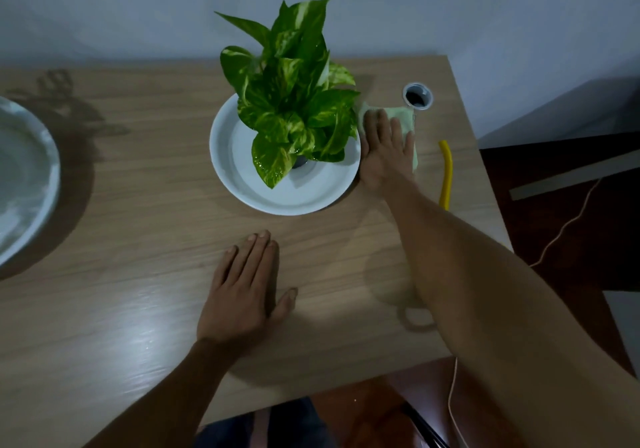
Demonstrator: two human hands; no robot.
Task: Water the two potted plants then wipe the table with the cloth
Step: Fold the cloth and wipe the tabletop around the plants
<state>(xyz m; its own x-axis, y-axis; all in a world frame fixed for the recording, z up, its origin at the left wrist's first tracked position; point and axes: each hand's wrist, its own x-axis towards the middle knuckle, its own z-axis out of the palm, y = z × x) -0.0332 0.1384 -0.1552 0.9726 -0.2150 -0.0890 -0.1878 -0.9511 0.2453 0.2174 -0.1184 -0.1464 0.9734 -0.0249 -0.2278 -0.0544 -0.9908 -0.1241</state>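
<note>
A green-and-yellow leafy plant (294,101) stands in a small pot on a white saucer (239,177) at the middle of the wooden table (138,226). Just right of the saucer my right hand (384,149) lies flat, fingers spread, pressing a pale green cloth (403,118) onto the tabletop. My left hand (242,295) rests flat on the table nearer to me, palm down, holding nothing. A second white saucer (31,177) shows at the left edge; its plant is out of view.
A small grey cup (417,96) with dark contents stands beyond the cloth. A yellow tube (446,174) lies near the table's right edge. A faint ring mark (417,317) sits under my right forearm. A pale cord (568,226) runs across the dark floor.
</note>
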